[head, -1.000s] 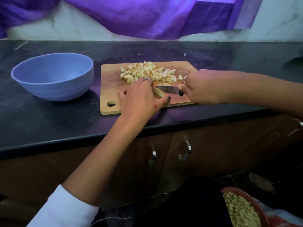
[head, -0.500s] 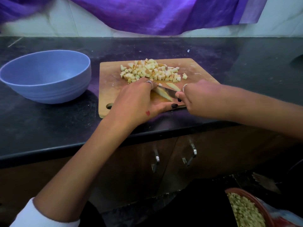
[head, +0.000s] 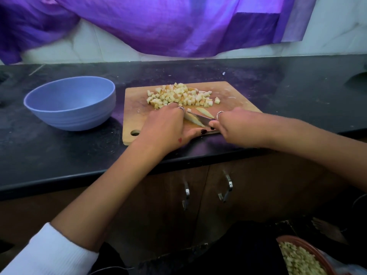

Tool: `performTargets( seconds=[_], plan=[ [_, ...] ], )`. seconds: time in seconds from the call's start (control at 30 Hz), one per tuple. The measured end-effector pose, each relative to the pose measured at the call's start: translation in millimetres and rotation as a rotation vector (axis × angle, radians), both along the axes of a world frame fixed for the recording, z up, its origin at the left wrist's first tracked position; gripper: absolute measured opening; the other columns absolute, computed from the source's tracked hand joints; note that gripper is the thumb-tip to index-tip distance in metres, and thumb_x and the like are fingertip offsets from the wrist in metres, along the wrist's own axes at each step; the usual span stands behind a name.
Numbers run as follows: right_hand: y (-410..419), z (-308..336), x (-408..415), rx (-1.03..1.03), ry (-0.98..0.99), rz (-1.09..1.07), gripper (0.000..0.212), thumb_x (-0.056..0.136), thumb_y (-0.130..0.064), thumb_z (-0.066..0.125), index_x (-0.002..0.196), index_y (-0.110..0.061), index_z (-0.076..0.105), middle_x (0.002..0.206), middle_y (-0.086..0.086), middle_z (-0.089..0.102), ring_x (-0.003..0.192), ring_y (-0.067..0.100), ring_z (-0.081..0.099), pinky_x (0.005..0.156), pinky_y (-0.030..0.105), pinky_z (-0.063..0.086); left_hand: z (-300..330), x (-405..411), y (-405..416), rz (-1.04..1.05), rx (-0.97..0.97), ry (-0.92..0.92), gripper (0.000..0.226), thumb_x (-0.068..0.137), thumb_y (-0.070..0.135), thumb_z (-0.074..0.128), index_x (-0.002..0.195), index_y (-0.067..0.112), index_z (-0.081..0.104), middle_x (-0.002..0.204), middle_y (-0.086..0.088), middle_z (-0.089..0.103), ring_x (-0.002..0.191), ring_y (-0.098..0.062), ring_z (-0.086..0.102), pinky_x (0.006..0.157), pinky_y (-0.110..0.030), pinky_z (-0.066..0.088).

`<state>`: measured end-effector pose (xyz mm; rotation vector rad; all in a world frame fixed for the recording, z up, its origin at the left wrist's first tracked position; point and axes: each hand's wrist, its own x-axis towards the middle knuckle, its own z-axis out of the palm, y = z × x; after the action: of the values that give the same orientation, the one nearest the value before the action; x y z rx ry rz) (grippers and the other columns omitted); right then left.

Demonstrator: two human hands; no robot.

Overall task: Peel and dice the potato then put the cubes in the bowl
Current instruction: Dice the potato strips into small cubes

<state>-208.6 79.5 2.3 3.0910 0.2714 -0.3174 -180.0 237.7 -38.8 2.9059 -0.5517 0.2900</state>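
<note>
A wooden cutting board [head: 137, 108] lies on the black counter. A heap of pale potato cubes [head: 179, 96] covers its far part. My left hand [head: 164, 126] holds down a long potato slice [head: 191, 120] near the board's front. My right hand [head: 236, 126] grips a knife [head: 200, 119], its blade lying across that slice. A second thin slice [head: 205, 112] lies just beyond the blade. The blue bowl [head: 71, 104] stands to the left of the board with nothing in it.
The counter's front edge [head: 99, 175] runs just below the board. Purple cloth [head: 158, 26] hangs on the wall behind. Cabinet doors with metal handles [head: 226, 187] are underneath. A red bowl of diced pieces [head: 301, 257] sits low at the right.
The knife blade has slid a little along the potato slice under my left hand. The view has shifted slightly; both hands stay at the board's front.
</note>
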Motion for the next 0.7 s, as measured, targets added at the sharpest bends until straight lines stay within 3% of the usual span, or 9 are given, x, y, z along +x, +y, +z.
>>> performTargets(
  seconds=[0.1, 0.2, 0.33, 0.47, 0.53, 0.6, 0.7],
  plan=[
    [-15, 7, 0, -0.067, 0.018, 0.033, 0.035, 0.103, -0.035, 0.032, 0.072, -0.02, 0.037, 0.074, 0.004, 0.047, 0.062, 0.014, 0.043, 0.054, 0.031, 0.031, -5, 1, 2, -0.014, -0.055, -0.018, 0.072, 0.082, 0.067, 0.05, 0.126, 0.011, 0.056, 0.118, -0.005, 0.056, 0.109, -0.024, 0.053, 0.093, -0.041, 0.045],
    [-20, 6, 0, -0.127, -0.019, 0.078, 0.036, 0.103, -0.037, 0.031, 0.071, -0.021, 0.033, 0.071, 0.002, 0.043, 0.061, 0.014, 0.043, 0.053, 0.03, 0.032, -9, 1, 2, -0.021, -0.088, -0.057, 0.072, 0.082, 0.066, 0.052, 0.128, 0.012, 0.056, 0.118, -0.005, 0.057, 0.108, -0.023, 0.054, 0.093, -0.041, 0.045],
    [-20, -5, 6, -0.126, -0.083, 0.18, 0.023, 0.102, -0.039, 0.029, 0.088, -0.022, 0.033, 0.071, -0.002, 0.036, 0.059, 0.013, 0.041, 0.057, 0.033, 0.034, -12, 0, 6, -0.034, -0.123, -0.1, 0.073, 0.081, 0.065, 0.054, 0.131, 0.012, 0.054, 0.117, -0.003, 0.058, 0.106, -0.023, 0.054, 0.092, -0.039, 0.044],
    [-24, -9, 13, -0.079, -0.101, 0.212, 0.024, 0.102, -0.039, 0.028, 0.095, -0.02, 0.04, 0.069, -0.002, 0.036, 0.057, 0.012, 0.04, 0.056, 0.034, 0.032, -15, -2, 4, -0.024, -0.102, -0.141, 0.074, 0.083, 0.065, 0.051, 0.133, 0.011, 0.053, 0.121, -0.003, 0.057, 0.11, -0.022, 0.053, 0.094, -0.039, 0.044],
    [-24, -13, 11, -0.102, -0.138, 0.199, 0.022, 0.102, -0.034, 0.03, 0.109, -0.019, 0.043, 0.07, -0.005, 0.035, 0.059, 0.011, 0.039, 0.057, 0.034, 0.031, -18, -2, 3, -0.013, -0.065, -0.162, 0.073, 0.084, 0.065, 0.048, 0.133, 0.01, 0.053, 0.122, -0.004, 0.057, 0.112, -0.022, 0.052, 0.094, -0.04, 0.044],
    [-19, -21, 7, -0.124, -0.204, 0.162, 0.021, 0.103, -0.024, 0.031, 0.122, -0.018, 0.038, 0.079, -0.003, 0.047, 0.071, 0.018, 0.05, 0.06, 0.033, 0.032, -21, -2, 3, 0.006, -0.057, -0.166, 0.072, 0.085, 0.064, 0.046, 0.132, 0.009, 0.054, 0.122, -0.005, 0.057, 0.112, -0.023, 0.052, 0.094, -0.042, 0.044],
    [-14, -30, 1, -0.144, -0.309, 0.144, 0.027, 0.104, -0.021, 0.029, 0.13, -0.017, 0.034, 0.108, 0.005, 0.061, 0.094, 0.027, 0.06, 0.061, 0.033, 0.032, -22, -4, 1, 0.02, -0.032, -0.144, 0.074, 0.087, 0.065, 0.04, 0.135, 0.01, 0.05, 0.128, -0.003, 0.054, 0.117, -0.023, 0.049, 0.098, -0.042, 0.041]
  ],
)
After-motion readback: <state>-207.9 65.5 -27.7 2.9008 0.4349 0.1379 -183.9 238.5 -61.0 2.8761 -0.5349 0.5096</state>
